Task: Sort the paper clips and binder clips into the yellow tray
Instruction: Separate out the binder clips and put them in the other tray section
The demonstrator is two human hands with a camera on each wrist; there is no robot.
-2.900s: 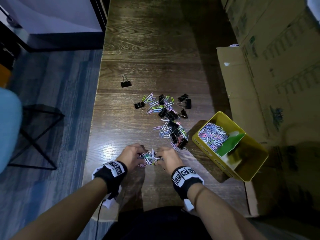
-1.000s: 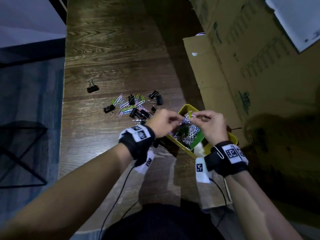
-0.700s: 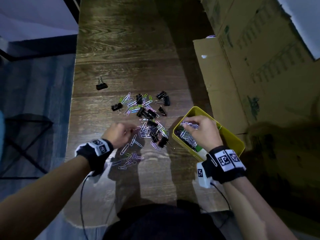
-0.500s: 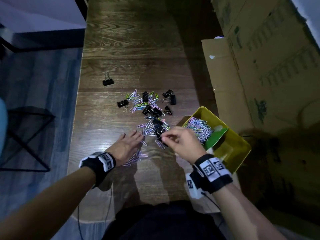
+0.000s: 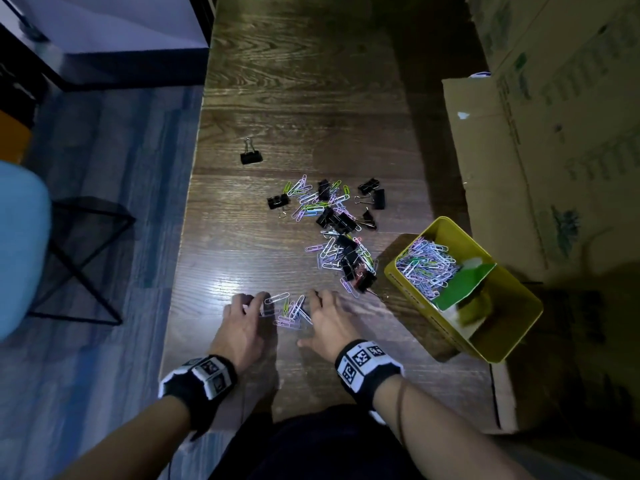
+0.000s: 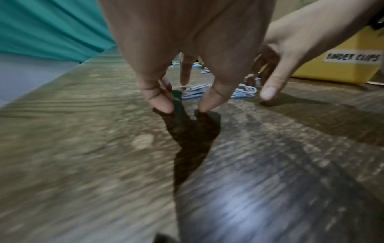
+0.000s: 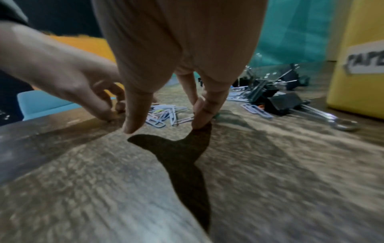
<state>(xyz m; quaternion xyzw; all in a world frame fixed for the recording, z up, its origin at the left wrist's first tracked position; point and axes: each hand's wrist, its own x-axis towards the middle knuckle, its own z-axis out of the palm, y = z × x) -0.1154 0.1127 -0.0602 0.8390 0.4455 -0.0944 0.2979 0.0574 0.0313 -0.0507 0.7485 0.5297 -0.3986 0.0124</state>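
A small heap of pastel paper clips [image 5: 289,310] lies near the table's front edge. My left hand [image 5: 254,303] has its fingertips on the wood at the heap's left side. My right hand [image 5: 317,299] touches down at its right side. Neither hand plainly holds a clip. The left wrist view shows my left hand [image 6: 185,105] with tips on the table and clips [image 6: 197,92] just beyond. In the right wrist view my right hand [image 7: 164,126] straddles clips [image 7: 164,115]. The yellow tray [image 5: 408,285] at the right holds paper clips [image 5: 426,268] in its far compartment, behind a green divider [image 5: 464,285].
A mixed pile of paper clips and black binder clips [image 5: 336,223] lies mid-table, reaching the tray's corner. One binder clip [image 5: 251,155] sits alone farther back left. Cardboard boxes [image 5: 554,133] line the right side. The table's left edge [image 5: 187,237] drops to the floor.
My right hand has left the tray and come down to the table. Both hands now flank the small heap near the front edge; the left hand's fingers, spread half a second ago, have curled in.
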